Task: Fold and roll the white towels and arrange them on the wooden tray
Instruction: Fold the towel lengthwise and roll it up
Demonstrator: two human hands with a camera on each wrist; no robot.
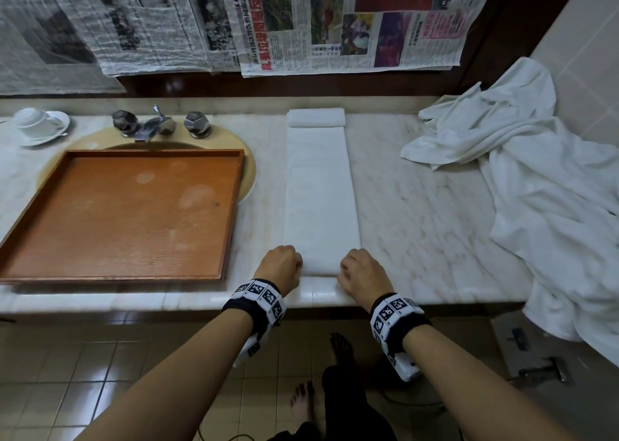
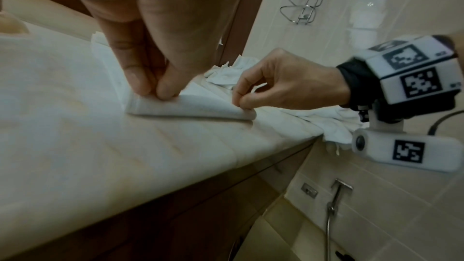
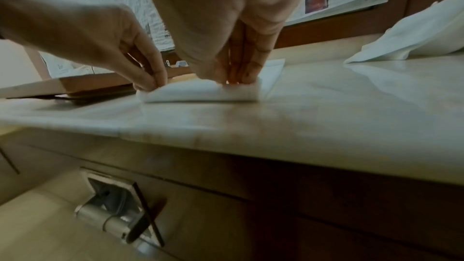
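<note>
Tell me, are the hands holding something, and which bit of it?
Yes. The left hand and the right hand each pinch a near corner of the long folded towel, where its end starts to curl up off the counter.

Pale marble counter point(image 1: 418, 206) with beige sink point(image 1: 249, 172), chrome tap point(image 1: 155, 127), newspapers point(image 1: 335, 22) above, dark wood cabinet point(image 3: 326, 205), tiled floor point(image 1: 67, 373)

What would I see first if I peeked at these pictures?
You'd see two hands, the left hand and right hand, pinching the near end of a long folded white towel on the marble counter. To its left a big wooden tray sits over the sink, and a heap of crumpled towels lies on the right.
</note>
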